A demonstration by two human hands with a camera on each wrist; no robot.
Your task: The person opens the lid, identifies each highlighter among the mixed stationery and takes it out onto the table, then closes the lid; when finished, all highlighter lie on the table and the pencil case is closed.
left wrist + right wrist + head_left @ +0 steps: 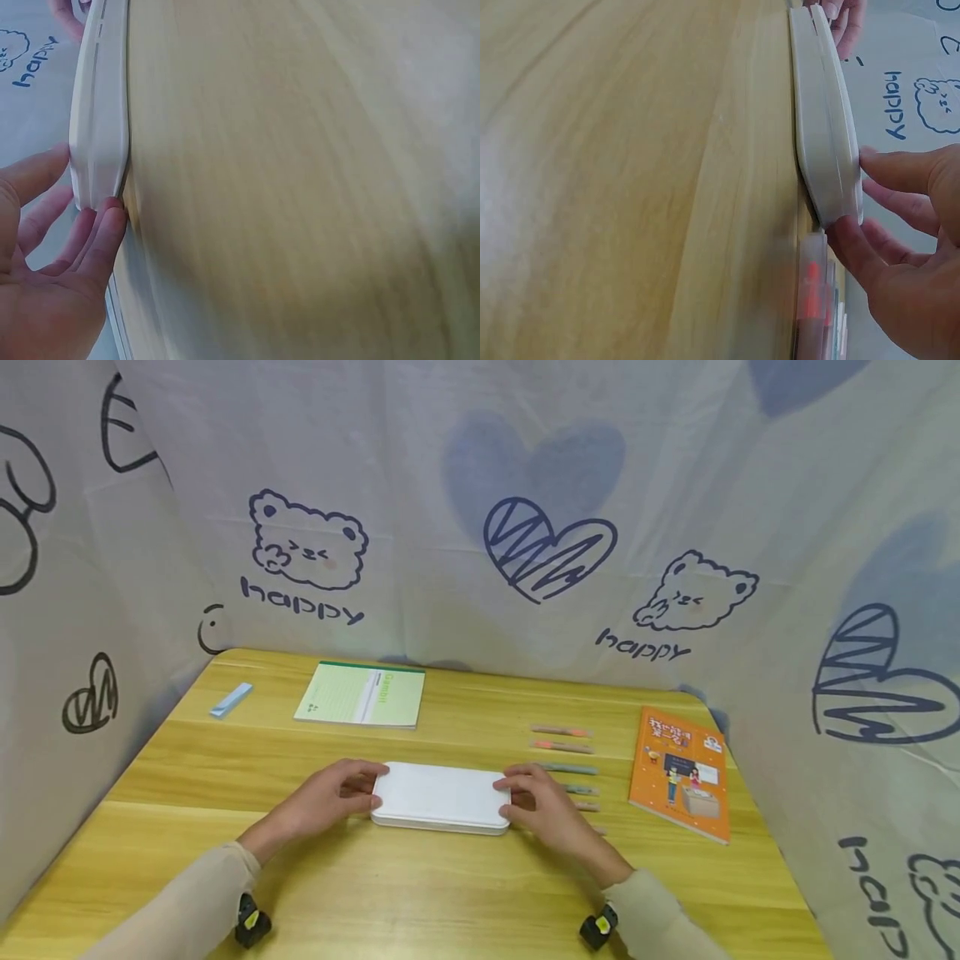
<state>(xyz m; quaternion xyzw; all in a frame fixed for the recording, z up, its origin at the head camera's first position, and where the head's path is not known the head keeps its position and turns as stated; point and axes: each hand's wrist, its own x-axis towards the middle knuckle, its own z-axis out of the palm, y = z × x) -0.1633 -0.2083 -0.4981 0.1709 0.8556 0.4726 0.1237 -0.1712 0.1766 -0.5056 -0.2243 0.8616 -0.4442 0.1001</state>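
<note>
A flat white case with rounded corners lies in front of me on the wooden table, a seam running along its side. My left hand grips its left end, and the left wrist view shows the thumb and fingers of that hand at the end's edges. At the opposite end, my right hand holds the case between thumb and fingers. Several slim pens lie in a column just beyond the right hand, which partly hides the nearer ones.
A pale green notebook lies at the back left, with a small light-blue stick-shaped item farther left. On the right is an orange book with cartoon figures. Printed cloth hangs around the table's back and sides.
</note>
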